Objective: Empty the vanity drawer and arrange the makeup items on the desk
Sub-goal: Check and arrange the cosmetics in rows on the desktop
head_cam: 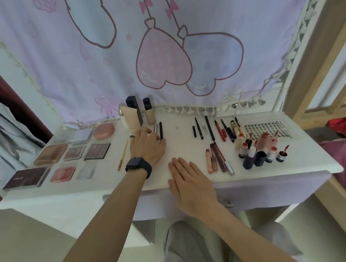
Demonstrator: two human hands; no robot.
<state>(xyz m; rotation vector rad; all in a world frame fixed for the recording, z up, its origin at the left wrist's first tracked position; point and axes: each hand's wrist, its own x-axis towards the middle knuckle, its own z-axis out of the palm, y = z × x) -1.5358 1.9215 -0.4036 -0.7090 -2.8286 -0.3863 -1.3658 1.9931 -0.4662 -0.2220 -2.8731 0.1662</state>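
My left hand lies on the desk, fingers bent down over the near ends of a black pencil and two thin sticks. I cannot tell whether it grips them. My right hand rests flat at the front edge, fingers straight, holding nothing. Palettes sit in rows at left, liners right of centre and small bottles far right. The drawer is pushed in.
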